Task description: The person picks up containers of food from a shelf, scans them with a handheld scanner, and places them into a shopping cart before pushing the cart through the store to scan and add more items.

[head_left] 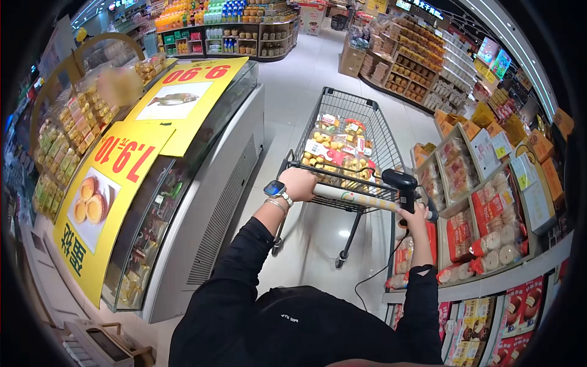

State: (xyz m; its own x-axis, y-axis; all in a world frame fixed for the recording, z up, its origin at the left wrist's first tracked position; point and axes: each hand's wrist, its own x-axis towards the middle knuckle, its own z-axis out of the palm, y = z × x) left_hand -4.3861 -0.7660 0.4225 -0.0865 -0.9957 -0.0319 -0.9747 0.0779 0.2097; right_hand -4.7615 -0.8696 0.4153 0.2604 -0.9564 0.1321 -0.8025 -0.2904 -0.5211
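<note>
My left hand (pixel 299 182), with a smartwatch on the wrist, grips the left end of the handle (pixel 354 197) of a wire shopping cart (pixel 339 116). My right hand (pixel 416 219) is closed around the grip of a black handheld scanner (pixel 400 181) at the right end of the handle. Its black cable hangs down toward the floor. The cart basket holds several clear packs of yellow pastries (pixel 333 150).
A glass-topped freezer chest (pixel 202 165) with yellow price signs (pixel 113 183) runs along my left. Shelves of packaged baked goods (pixel 489 214) stand close on my right. The white-tiled aisle (pixel 293 79) stretches ahead toward more shelving (pixel 416 67).
</note>
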